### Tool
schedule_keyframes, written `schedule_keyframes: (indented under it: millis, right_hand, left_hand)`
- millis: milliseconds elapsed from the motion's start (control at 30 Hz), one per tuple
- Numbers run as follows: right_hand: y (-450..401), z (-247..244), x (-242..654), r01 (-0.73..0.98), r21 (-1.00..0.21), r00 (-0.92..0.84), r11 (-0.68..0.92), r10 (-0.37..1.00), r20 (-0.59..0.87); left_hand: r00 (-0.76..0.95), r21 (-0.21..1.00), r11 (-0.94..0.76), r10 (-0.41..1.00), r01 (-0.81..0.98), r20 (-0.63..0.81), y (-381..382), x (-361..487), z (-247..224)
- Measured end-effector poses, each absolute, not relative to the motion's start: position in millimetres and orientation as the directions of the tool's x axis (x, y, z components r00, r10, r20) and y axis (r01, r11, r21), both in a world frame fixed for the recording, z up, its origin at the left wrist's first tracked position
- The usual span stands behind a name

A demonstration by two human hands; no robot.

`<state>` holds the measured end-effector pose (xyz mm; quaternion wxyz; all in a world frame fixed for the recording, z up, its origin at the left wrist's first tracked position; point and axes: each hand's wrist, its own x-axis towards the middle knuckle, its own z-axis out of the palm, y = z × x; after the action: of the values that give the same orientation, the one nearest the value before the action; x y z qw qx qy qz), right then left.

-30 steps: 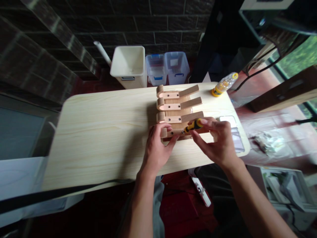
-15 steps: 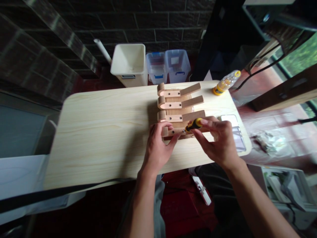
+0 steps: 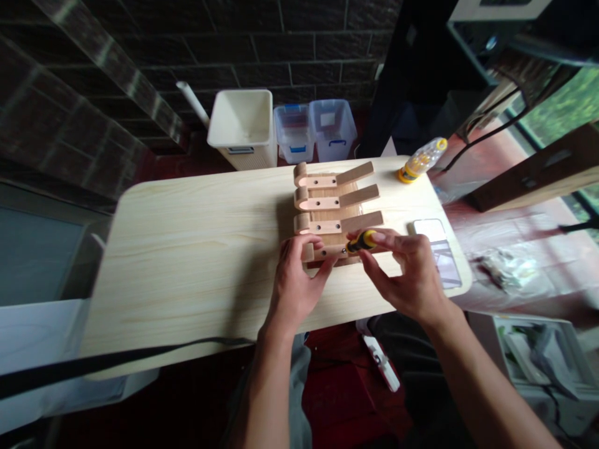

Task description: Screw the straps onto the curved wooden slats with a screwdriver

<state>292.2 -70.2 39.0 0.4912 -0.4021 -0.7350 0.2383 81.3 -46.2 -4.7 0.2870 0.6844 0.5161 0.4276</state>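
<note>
A wooden rack lies on the table, its base board carrying several wooden hooks, each with a curled end at the left and a slanted arm at the right. In my right hand is a yellow-and-black screwdriver, gripped by its handle between thumb and fingers. Its tip meets a screw at the right hole of the nearest hook. My left hand grips that hook near its curled end, thumb on the near side and fingers over the far side. Dark screw holes show on the other hooks.
The pale wooden table has a clear bottle with a yellow base at its far right corner. A flat phone-like device lies at the right edge. Behind stand a cream bin and clear plastic boxes.
The view has shifted slightly, so everything sits a little lower and further left. The screwdriver handle leans a bit flatter. Both hands keep their holds.
</note>
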Motion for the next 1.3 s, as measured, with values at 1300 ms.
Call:
schedule_keyframes:
  millis: [1300]
  right_hand:
    - [-69, 39, 293, 0.347, -0.76, -0.17, 0.549, 0.834, 0.525]
  left_hand:
    - [0.097, 0.821, -0.311, 0.948, 0.479, 0.303, -46, 82, -2]
